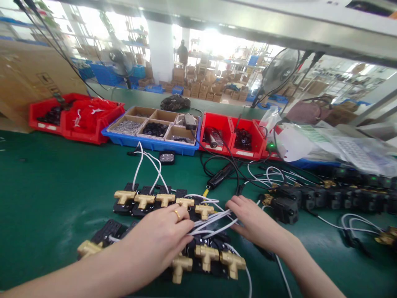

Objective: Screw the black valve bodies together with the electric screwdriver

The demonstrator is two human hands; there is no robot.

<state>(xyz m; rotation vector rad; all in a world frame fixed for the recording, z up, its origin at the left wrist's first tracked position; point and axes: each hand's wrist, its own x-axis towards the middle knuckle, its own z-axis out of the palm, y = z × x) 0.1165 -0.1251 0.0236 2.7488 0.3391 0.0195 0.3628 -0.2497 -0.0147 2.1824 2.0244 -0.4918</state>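
Note:
My left hand (169,231), with a ring on one finger, is closed around a bundle of white cables (212,223) above two rows of valve units. On the bundle's right side, my right hand (249,217) pinches the same cables. Brass tee fittings (166,200) on black bases form the back row. More brass tees (206,255) stand in the front row, partly covered by my left hand and forearm. Behind the right hand lies a black electric screwdriver (221,176) with a yellow tip pointing toward the back row. Two white cables (143,155) loop up from the back row's left end.
Red bins (85,134) and a blue tray (149,145) of small parts line the back of the green table (46,186). A small black dish (166,157) holds metal bits. Black valve units (287,209) with cables crowd the right side. A metal shelf (248,20) crosses overhead.

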